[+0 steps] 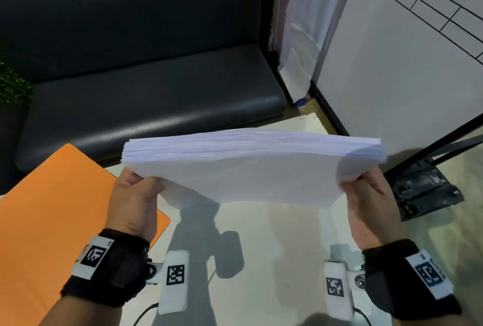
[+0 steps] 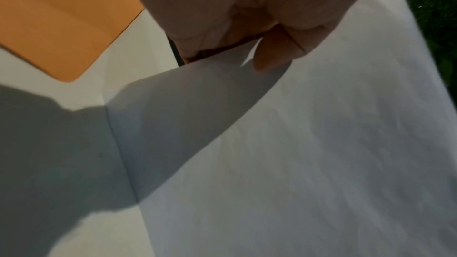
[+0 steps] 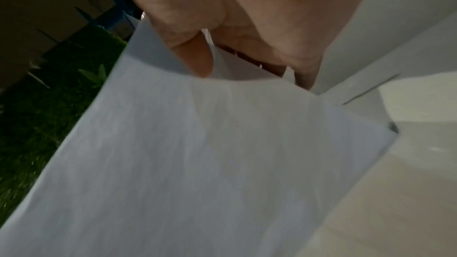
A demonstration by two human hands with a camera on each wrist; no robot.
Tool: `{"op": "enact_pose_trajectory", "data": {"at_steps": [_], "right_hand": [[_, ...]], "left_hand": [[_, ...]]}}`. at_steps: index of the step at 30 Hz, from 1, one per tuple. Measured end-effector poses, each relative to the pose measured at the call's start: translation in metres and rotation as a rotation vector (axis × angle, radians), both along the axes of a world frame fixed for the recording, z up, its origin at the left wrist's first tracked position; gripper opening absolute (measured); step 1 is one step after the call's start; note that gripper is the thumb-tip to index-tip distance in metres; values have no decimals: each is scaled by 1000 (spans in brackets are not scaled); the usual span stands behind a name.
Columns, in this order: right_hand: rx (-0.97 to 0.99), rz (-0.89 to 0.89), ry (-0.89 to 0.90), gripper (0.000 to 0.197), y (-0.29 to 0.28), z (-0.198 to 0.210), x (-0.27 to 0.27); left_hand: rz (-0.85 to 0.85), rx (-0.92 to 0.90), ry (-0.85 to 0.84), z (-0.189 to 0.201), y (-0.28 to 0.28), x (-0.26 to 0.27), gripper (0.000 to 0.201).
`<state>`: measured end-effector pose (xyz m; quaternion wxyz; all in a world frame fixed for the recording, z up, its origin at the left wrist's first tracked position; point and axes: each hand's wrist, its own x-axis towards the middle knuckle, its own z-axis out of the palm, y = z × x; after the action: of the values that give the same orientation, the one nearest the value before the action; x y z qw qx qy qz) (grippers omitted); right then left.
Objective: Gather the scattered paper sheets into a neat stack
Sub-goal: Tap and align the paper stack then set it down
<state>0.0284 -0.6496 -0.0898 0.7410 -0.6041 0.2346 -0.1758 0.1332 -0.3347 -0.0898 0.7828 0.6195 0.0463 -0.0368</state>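
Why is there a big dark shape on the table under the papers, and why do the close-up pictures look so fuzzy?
Head view: the dark shape is a shadow on the glossy table, cast by the paper stack and the hands. Left wrist view: the left hand is very close and blurred, and shadow darkens the sheets. Right wrist view: dim, soft and grainy around the right hand.
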Motion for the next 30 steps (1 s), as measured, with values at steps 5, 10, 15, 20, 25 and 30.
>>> {"op": "enact_pose_trajectory", "data": {"at_steps": [5, 10, 15, 20, 25, 30], "right_hand": [[-115, 33, 41, 28, 12, 0, -3], [1, 28, -102, 43, -6, -13, -1], [-1, 41, -74, 35, -15, -15, 5], [-65, 62, -70, 42, -17, -13, 12], [12, 61, -123, 41, -14, -13, 15], [34, 19, -131, 52, -8, -10, 18]], "left_hand": [[68, -33, 37, -13, -12, -5, 40], [7, -25, -33, -10, -8, -8, 40], [-73, -44, -43, -10, -4, -2, 45], [-91, -55, -70, -5, -7, 5, 46], [-68, -59, -36, -1, -12, 4, 60], [4, -52, -34, 4, -17, 3, 45]]}}
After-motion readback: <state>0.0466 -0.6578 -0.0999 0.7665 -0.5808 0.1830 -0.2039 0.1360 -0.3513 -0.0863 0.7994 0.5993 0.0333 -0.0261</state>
